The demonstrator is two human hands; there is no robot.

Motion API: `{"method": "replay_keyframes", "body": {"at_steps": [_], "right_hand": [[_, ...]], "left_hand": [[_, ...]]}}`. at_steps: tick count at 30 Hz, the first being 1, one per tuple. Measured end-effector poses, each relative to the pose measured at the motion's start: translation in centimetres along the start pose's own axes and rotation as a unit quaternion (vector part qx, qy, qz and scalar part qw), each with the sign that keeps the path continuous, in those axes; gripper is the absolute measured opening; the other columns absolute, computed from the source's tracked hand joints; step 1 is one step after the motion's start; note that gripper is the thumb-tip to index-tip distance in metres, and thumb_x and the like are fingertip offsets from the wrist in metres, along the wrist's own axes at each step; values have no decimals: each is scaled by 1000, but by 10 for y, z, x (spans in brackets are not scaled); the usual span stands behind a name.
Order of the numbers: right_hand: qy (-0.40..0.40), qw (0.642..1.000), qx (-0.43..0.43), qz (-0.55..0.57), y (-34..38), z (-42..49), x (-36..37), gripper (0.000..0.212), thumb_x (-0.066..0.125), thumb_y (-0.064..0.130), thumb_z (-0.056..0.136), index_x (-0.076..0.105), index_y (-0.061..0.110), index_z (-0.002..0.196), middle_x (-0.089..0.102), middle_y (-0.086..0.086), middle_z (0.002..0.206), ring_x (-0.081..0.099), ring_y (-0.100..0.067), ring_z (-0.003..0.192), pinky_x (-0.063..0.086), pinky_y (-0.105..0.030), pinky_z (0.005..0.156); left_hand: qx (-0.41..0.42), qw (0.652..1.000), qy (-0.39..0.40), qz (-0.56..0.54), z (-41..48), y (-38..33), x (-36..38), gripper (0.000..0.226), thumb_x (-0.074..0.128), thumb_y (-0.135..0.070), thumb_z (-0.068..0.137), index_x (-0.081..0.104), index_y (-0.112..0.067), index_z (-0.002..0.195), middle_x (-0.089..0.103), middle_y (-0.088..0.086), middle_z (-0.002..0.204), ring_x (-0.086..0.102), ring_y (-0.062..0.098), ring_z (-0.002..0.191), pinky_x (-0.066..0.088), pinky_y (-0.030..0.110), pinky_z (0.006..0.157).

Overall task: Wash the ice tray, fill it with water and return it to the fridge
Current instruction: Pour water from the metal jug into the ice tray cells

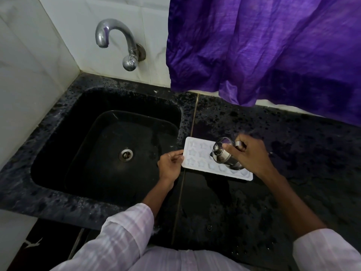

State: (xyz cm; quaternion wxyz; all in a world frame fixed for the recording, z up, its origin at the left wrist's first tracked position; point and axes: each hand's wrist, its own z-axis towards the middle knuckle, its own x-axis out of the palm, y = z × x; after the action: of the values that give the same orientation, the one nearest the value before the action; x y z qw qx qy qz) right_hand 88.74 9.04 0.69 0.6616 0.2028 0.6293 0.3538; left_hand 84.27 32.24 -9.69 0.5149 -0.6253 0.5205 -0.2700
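A white ice tray (197, 153) with star-shaped pockets lies flat on the black speckled counter (293, 149), just right of the sink. My left hand (170, 165) pinches its near left edge. My right hand (252, 153) holds a small steel jug (224, 154) tilted over the middle of the tray, its mouth pointing down and left at the pockets. The jug hides some of the right-hand pockets. I cannot make out a water stream.
The black sink (109, 141) with a steel drain (126, 155) takes up the left side. A chrome tap (117, 40) juts from the white tiled wall above it. A purple curtain (263, 45) hangs over the back right of the counter.
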Motion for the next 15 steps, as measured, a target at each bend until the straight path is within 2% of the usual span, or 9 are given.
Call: {"method": "replay_keyframes", "body": {"at_steps": [11, 15], "right_hand": [[-2, 1000, 12, -10, 1, -11, 0, 50, 78, 30, 81, 36, 16, 59, 35, 6, 53, 37, -8, 50, 30, -15, 50], [-4, 1000, 18, -15, 3, -16, 0, 50, 78, 30, 81, 35, 16, 59, 34, 7, 52, 36, -8, 49, 28, -16, 50]], "left_hand": [[-9, 1000, 8, -2, 3, 1, 0, 27, 66, -4, 93, 74, -12, 117, 78, 1, 101, 73, 9, 95, 59, 33, 93], [-15, 1000, 9, -6, 1, 1, 0, 27, 66, -4, 93, 74, -13, 117, 77, -3, 100, 72, 8, 95, 58, 34, 95]]}}
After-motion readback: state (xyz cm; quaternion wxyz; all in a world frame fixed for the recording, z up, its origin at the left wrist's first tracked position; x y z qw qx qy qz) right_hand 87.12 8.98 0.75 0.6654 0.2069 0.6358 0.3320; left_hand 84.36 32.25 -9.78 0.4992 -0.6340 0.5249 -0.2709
